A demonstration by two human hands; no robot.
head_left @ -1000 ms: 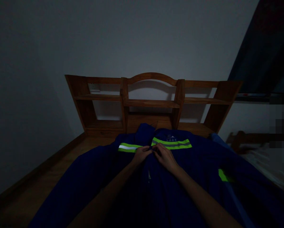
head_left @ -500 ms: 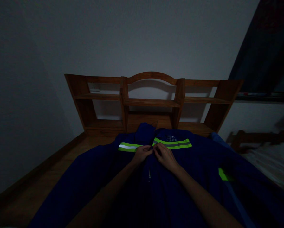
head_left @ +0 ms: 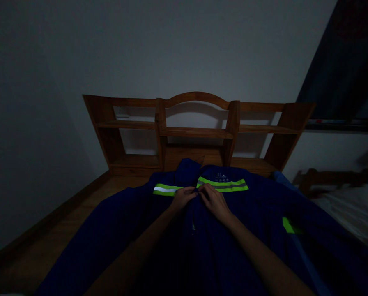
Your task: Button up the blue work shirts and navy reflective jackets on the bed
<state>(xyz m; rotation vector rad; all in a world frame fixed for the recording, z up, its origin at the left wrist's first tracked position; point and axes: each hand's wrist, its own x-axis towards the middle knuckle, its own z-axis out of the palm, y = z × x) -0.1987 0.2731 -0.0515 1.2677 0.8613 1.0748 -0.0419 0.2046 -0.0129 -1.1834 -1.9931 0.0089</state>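
Note:
A dark blue work jacket (head_left: pixel 233 230) lies spread out in front of me, with yellow-green reflective strips across its chest and on a sleeve. White lettering shows above the right-hand chest strip (head_left: pixel 233 186). My left hand (head_left: pixel 184 197) pinches the jacket's front edge at the middle, beside the left chest strip (head_left: pixel 165 189). Close against it, my right hand (head_left: pixel 214 200) is closed on the opposite front edge. The fingertips of both hands nearly meet; any small fastener between them is too dark to make out. Below them, the front placket shows a small pale spot.
Behind the jacket stands a wooden headboard shelf (head_left: pixel 199 132) against a pale wall (head_left: pixel 184 49). Bare wooden boards (head_left: pixel 79 209) show at the left. At the right are a dark curtain (head_left: pixel 350 70), a wooden rail (head_left: pixel 338 177) and pale bedding (head_left: pixel 353 205).
Both hands stay at the jacket's front with only slight finger shifts. The left fingers look a little straighter. The whole view has moved very slightly.

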